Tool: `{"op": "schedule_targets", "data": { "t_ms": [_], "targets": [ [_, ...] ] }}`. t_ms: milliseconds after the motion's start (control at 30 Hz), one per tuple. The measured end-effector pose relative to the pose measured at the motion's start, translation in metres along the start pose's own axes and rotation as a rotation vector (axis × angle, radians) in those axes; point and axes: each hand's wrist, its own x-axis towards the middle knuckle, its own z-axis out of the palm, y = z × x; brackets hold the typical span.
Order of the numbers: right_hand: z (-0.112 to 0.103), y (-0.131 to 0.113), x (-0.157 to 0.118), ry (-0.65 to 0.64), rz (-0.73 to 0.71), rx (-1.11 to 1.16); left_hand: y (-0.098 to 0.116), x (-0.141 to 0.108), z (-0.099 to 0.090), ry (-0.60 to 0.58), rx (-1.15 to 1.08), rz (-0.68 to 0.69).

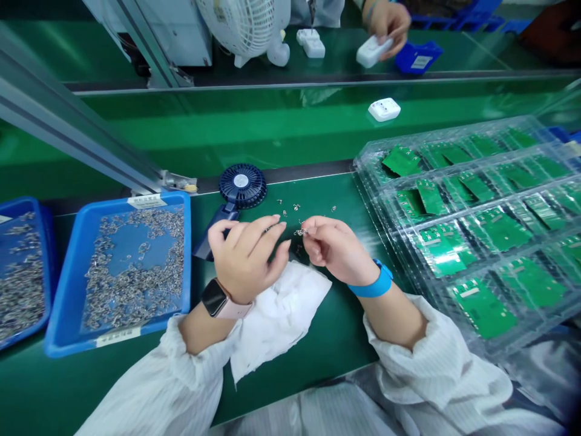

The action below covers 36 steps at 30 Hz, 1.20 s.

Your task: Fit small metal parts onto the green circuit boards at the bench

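Sleeves: white striped sleeves (pixel 158 387) are seen closest to the camera, and a crumpled white cloth (pixel 279 315) is laid just beyond them on the green tabletop (pixel 318 375).

Left hand (pixel 247 257): it is held just above the white cloth, with a smartwatch (pixel 214 298) worn on the wrist; the grip is closed in a loose curl, but whether anything is clamped in it cannot be told.

Right hand (pixel 336 245): a blue wristband (pixel 372 284) is worn on the wrist, and the grip is pinched together on a small metal clip (pixel 300 231).

Small metal clip: it is held in the air just beyond the white cloth and is judged light, stiff and easily dropped or bent, so it is best taken by its edges between the fingertips.

Loose items: scattered metal parts (pixel 285 209) are strewn beyond the white cloth, and a blue tray of metal parts (pixel 184 266) is placed to its left.

Boards: green circuit boards (pixel 481 309) are stacked in a clear plastic tray (pixel 363 163) to the right of the white cloth.

Hidden: the clip's exact shape is masked by the fingertips.
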Motion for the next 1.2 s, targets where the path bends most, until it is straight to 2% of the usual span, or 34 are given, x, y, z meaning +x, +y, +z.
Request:
{"op": "schedule_targets", "data": {
  "t_ms": [100,200,567,667,800,933,1033,1133,1200],
  "targets": [
    [0.004,0.002,-0.001,0.030,-0.153,-0.259,-0.001,0.000,0.001,0.004,-0.071,-0.031],
    [0.006,0.004,-0.002,0.036,-0.227,-0.390,-0.002,0.000,0.001,0.024,-0.108,0.002],
    [0.009,0.009,-0.002,0.059,-0.292,-0.466,-0.001,-0.002,0.002,0.060,-0.125,-0.005],
    [0.003,0.003,-0.002,0.124,-0.320,-0.535,-0.001,-0.003,0.003,0.063,-0.126,-0.080],
    [-0.010,-0.017,-0.009,0.212,-0.358,-0.611,-0.003,-0.003,0.003,0.088,-0.168,-0.189],
    [-0.023,-0.034,-0.018,0.222,-0.303,-0.781,-0.002,-0.003,0.003,0.073,-0.186,-0.183],
    [-0.030,-0.039,-0.020,0.198,-0.197,-1.067,-0.002,-0.003,0.002,0.082,-0.182,-0.177],
    [-0.034,-0.039,-0.020,0.251,-0.103,-1.366,-0.002,-0.003,0.002,0.095,-0.187,-0.169],
    [-0.036,-0.039,-0.020,0.313,-0.073,-1.480,-0.002,-0.004,0.002,0.096,-0.189,-0.170]
  ]
}}
